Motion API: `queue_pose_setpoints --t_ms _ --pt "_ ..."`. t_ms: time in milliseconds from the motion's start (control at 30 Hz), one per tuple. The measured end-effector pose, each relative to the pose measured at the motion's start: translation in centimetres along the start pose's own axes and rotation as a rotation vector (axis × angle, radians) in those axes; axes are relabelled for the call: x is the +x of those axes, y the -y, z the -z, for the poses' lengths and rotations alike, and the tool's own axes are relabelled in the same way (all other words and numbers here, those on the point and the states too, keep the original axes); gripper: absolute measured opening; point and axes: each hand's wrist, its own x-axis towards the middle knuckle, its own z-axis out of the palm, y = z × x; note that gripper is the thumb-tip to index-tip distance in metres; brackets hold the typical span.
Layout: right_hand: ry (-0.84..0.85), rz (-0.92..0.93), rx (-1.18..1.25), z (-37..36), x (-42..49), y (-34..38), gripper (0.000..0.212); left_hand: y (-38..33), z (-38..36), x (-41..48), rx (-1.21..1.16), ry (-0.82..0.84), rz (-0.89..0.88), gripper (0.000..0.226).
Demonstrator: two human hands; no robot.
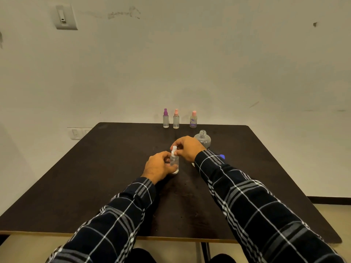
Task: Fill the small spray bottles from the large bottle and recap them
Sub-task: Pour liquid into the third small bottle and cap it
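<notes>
My left hand [158, 165] grips the small clear plastic spray bottle [174, 164] upright on the dark table [95, 177]; my right hand [187, 148] pinches its white spray cap [174, 151].

a small bottle [174, 162] stood at the middle of the desk [95, 177], the left hand [158, 166] round its body, the right hand [187, 148] on its top. the large bottle [203, 139] stood just behind the right hand, to the right. three spray bottles [176, 120] stood in a row along the far edge.

Dim, warm, even light; soft focus, wide-angle bending at edges.
</notes>
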Motion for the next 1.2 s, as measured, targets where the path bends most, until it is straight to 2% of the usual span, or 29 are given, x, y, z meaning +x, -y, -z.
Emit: queue_pose_setpoints --t_ms 167,300,500,600,700,800,833,967,1067,1200 --pt "0.048 0.039 0.079 0.1 -0.3 -0.7 0.025 0.1 0.2 0.2 0.007 0.037 -0.001 0.035" --pt "0.083 0.052 0.035 0.4 -0.3 -0.6 0.025 0.1 0.1 0.3 0.006 0.049 0.008 0.041" --pt "-0.069 -0.116 0.07 -0.7 -0.2 0.0 0.018 0.2 0.1 0.3 -0.004 0.051 -0.001 0.04" --pt "-0.146 -0.216 0.089 -2.2 -0.3 0.4 0.033 0.1 0.2 0.1 0.011 0.029 -0.008 0.04" --pt "-0.155 -0.199 0.078 -2.9 -0.6 0.3 0.037 0.1 0.3 0.1 0.016 0.043 -0.006 0.035" --pt "-0.125 -0.152 0.119 -2.9 -0.8 -0.4 0.07 0.2 0.4 0.2 0.023 0.054 -0.019 0.026" --pt "-0.137 -0.126 0.158 -2.7 -0.9 -0.6 0.074 0.2 0.3 0.2 0.022 0.053 -0.015 0.024" --pt "-0.149 0.013 0.219 -2.3 -1.2 -1.2 0.054 0.3 0.3 0.2 -0.008 0.038 0.005 0.035" --pt "-0.152 -0.012 0.234 -2.5 -1.1 -1.6 0.033 0.2 0.3 0.1 0.005 0.042 -0.008 0.042" --pt "-0.152 -0.041 0.22 -2.4 -1.0 -1.5 0.031 0.2 0.3 0.1 -0.001 0.047 -0.002 0.041"
